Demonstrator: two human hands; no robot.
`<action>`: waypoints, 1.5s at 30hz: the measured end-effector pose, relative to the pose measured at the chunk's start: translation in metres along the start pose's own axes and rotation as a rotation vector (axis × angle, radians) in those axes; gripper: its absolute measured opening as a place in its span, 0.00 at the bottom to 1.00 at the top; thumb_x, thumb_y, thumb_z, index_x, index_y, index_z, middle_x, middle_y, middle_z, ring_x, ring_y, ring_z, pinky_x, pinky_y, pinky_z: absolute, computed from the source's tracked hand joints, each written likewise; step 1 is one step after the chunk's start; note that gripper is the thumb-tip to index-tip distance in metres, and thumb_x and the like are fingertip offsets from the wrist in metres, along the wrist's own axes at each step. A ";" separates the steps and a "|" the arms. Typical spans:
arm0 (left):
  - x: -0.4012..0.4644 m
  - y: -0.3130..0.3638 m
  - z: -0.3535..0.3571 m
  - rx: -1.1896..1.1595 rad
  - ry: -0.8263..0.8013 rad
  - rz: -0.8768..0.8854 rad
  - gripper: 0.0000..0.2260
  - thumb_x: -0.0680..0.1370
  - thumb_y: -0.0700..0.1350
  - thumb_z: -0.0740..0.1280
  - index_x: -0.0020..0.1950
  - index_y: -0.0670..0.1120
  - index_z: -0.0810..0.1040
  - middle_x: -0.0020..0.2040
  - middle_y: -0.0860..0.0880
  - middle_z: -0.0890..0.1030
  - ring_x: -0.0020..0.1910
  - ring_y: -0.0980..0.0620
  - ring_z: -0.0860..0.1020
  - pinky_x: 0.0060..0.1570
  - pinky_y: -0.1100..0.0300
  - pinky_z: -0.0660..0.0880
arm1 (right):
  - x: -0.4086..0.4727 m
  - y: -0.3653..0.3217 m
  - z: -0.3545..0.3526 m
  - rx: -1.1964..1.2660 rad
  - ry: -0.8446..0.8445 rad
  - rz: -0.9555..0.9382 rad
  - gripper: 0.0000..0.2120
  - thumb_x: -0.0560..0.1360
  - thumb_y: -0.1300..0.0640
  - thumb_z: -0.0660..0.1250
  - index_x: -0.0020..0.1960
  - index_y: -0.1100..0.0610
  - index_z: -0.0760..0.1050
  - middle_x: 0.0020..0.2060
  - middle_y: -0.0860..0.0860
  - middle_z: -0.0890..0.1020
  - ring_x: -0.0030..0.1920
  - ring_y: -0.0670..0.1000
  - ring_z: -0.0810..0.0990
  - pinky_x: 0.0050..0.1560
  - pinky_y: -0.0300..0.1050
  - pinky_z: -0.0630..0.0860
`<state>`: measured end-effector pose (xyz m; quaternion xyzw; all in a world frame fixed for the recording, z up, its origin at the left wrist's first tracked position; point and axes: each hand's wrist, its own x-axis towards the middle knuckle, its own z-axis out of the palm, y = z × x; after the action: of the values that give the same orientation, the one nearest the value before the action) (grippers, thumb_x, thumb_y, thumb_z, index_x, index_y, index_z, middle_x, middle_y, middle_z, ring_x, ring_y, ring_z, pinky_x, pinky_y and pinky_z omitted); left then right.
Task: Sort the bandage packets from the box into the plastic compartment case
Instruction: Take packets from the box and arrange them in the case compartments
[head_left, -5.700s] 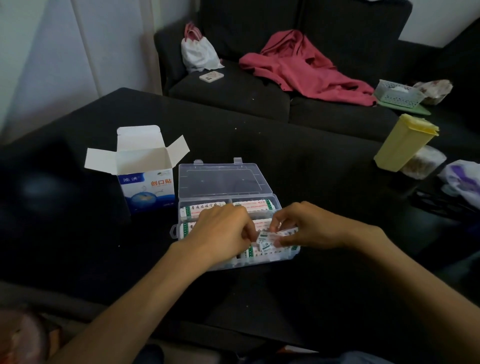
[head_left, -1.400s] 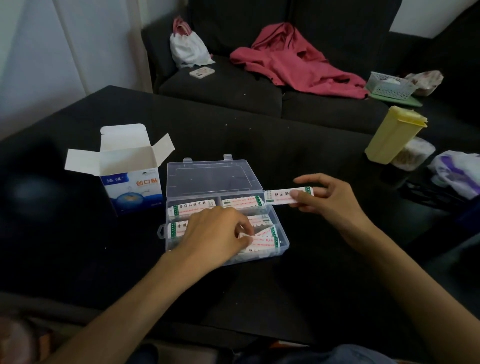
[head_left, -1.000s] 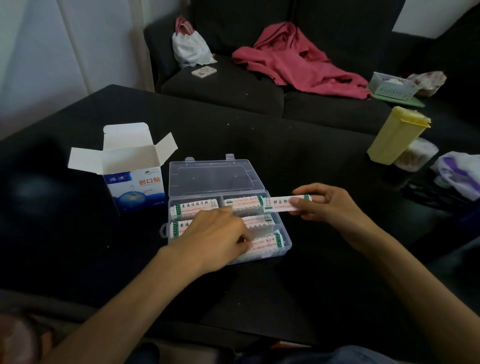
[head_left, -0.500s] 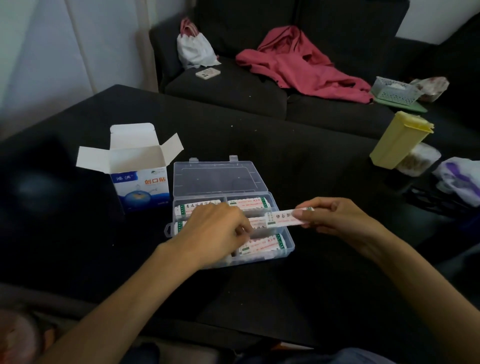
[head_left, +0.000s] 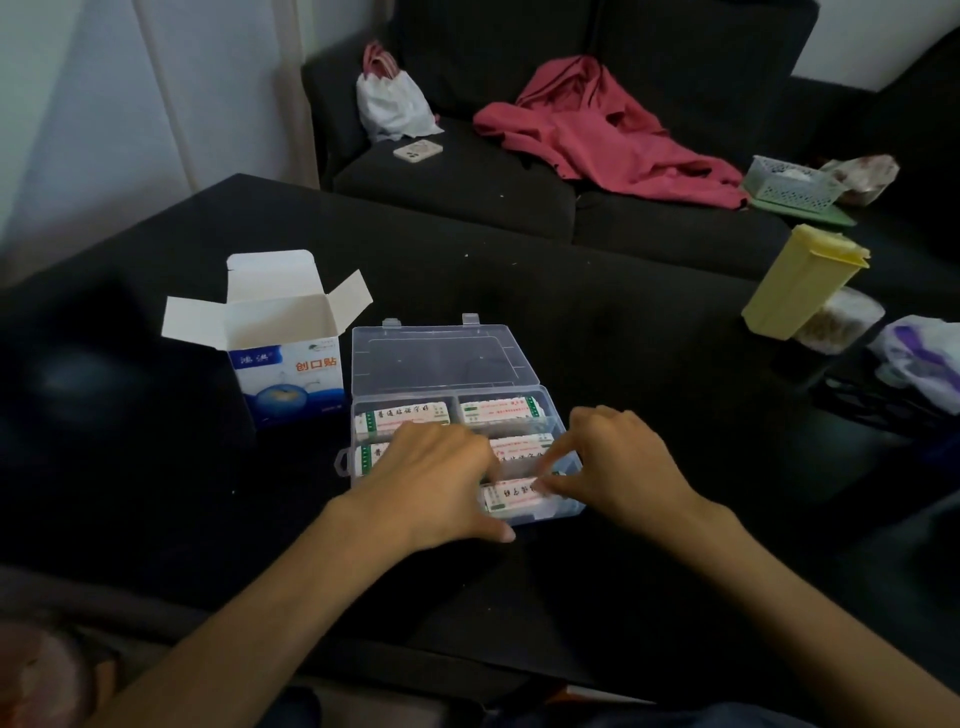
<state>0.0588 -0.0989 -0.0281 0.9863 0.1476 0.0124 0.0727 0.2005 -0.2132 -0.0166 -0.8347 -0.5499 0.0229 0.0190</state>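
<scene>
A clear plastic compartment case lies open on the black table, lid folded back. Stacks of white bandage packets fill its far-left, far-right and middle-right compartments. My right hand pinches one bandage packet by its right end, down in the near-right compartment. My left hand lies flat over the case's left compartments, its fingertips at that packet's left end and its thumb spread along the near rim. The open white-and-blue bandage box stands just left of the case.
A yellow lidded container, a clear jar and a plastic bag stand at the table's right. Behind the table a dark sofa holds a red garment, a white bag, a phone and a basket.
My right hand carried the packet from beside the case's far-right corner down into the near-right compartment. My left hand stayed on the case.
</scene>
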 end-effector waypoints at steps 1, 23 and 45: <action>0.000 0.000 0.001 0.029 0.009 0.014 0.24 0.70 0.66 0.66 0.59 0.54 0.78 0.49 0.53 0.80 0.46 0.53 0.77 0.42 0.58 0.68 | 0.000 0.000 0.000 -0.025 -0.020 -0.009 0.09 0.72 0.44 0.68 0.52 0.42 0.79 0.42 0.42 0.69 0.45 0.41 0.65 0.50 0.38 0.63; 0.004 -0.006 0.004 0.020 -0.007 -0.007 0.25 0.71 0.69 0.60 0.57 0.53 0.78 0.51 0.52 0.78 0.48 0.54 0.75 0.44 0.58 0.67 | 0.018 0.003 0.001 -0.014 -0.250 0.369 0.21 0.65 0.39 0.73 0.51 0.52 0.77 0.45 0.47 0.79 0.43 0.47 0.78 0.47 0.44 0.78; -0.053 -0.123 -0.029 -0.456 0.714 -0.894 0.25 0.78 0.51 0.63 0.74 0.47 0.63 0.71 0.44 0.68 0.69 0.43 0.66 0.64 0.45 0.66 | 0.112 -0.130 -0.023 0.148 0.238 -0.352 0.21 0.77 0.50 0.64 0.69 0.48 0.67 0.53 0.51 0.78 0.48 0.49 0.78 0.43 0.39 0.74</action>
<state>-0.0284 0.0063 -0.0173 0.7235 0.5558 0.3414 0.2259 0.1270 -0.0589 0.0115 -0.7190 -0.6778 -0.0391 0.1485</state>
